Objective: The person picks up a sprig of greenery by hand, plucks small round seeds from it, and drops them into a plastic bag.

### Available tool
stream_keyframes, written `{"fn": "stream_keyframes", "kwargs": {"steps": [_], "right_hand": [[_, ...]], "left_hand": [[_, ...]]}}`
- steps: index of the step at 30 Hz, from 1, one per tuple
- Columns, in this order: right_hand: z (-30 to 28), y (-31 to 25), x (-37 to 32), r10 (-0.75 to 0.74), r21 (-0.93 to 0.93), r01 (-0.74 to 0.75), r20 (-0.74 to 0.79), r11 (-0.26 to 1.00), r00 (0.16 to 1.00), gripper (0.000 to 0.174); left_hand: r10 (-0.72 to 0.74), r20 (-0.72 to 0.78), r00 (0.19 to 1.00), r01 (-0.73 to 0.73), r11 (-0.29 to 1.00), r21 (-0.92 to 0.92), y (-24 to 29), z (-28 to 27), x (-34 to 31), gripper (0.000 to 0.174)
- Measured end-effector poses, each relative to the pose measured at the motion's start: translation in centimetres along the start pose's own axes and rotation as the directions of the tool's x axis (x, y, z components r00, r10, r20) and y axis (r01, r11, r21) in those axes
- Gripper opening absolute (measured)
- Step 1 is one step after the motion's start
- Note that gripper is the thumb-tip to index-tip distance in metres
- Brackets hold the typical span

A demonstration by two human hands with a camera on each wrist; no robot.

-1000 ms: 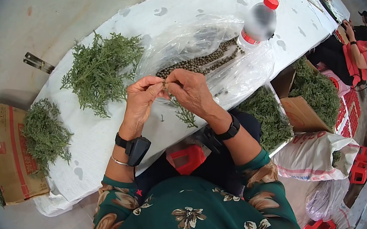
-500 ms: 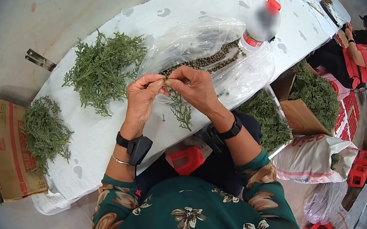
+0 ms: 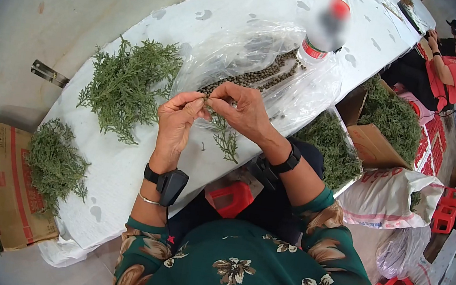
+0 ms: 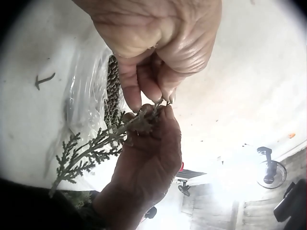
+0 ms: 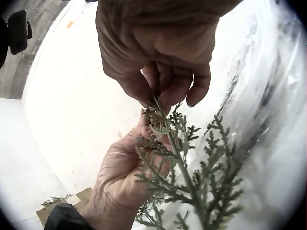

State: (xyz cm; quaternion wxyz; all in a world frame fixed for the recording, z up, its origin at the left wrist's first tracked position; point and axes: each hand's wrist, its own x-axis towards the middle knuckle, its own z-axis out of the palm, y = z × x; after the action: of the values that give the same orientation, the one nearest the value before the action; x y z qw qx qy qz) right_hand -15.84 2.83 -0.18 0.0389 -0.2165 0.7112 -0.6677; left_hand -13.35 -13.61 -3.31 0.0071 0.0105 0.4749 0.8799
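Head view: left hand (image 3: pixel 175 123) and right hand (image 3: pixel 244 112) pinch one sprig (image 3: pixel 227 141) over the table (image 3: pixel 119 168).
Curled fingertips cover the sprig's top where both grip it; its fronds hang free below.

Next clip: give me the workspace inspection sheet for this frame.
Surface: table under a white cover.
Job's things: green sprig; clear bag holding round brown cones.
Clutter: red-capped bottle; pile of sprigs.
Hands: left hand and right hand both pinch the green sprig's top.
Cables: nothing seen.
Surroundings: cardboard box with greenery, red stool, sack, seated person.
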Motion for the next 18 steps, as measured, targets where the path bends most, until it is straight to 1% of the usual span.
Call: {"fn": "stream_keyframes", "kwargs": {"steps": [3, 5, 10, 13, 15, 18], "right_hand": [[-0.1, 0.14, 0.01, -0.01, -0.025, 0.01, 0.008, 1.0, 1.0, 0.01], [-0.12, 0.3, -0.02, -0.025, -0.05, 0.026, 0.016, 0.998, 1.0, 0.011], [0.04, 0.11, -0.15, -0.04, -0.017, 0.04, 0.031, 0.999, 0.999, 0.01], [0.15, 0.34, -0.01, -0.084, -0.003, 0.084, 0.014, 0.996, 0.996, 0.009], [0.1, 0.19, 0.05, -0.072, 0.001, 0.072, 0.012, 0.997, 0.997, 0.009], [0.12, 0.12, 0.13, -0.047, 0.013, 0.047, 0.011, 0.999, 0.999, 0.008]], "left_hand": [[-0.006, -0.003, 1.0, 0.006, 1.0, -0.023, 0.03, 0.09, -0.03, 0.012], [-0.003, 0.006, 1.0, 0.003, 1.0, 0.005, -0.07, 0.01, -0.03, 0.012], [0.004, 0.01, 1.0, -0.005, 0.999, 0.05, -0.08, 0.25, -0.14, 0.011], [-0.005, 0.019, 1.0, 0.005, 1.0, 0.022, -0.18, 0.1, -0.21, 0.012], [-0.011, 0.026, 1.0, 0.011, 1.0, 0.008, -0.24, 0.13, -0.17, 0.012], [-0.041, -0.004, 0.999, 0.041, 0.999, -0.019, -0.25, 0.12, -0.22, 0.012]]}}
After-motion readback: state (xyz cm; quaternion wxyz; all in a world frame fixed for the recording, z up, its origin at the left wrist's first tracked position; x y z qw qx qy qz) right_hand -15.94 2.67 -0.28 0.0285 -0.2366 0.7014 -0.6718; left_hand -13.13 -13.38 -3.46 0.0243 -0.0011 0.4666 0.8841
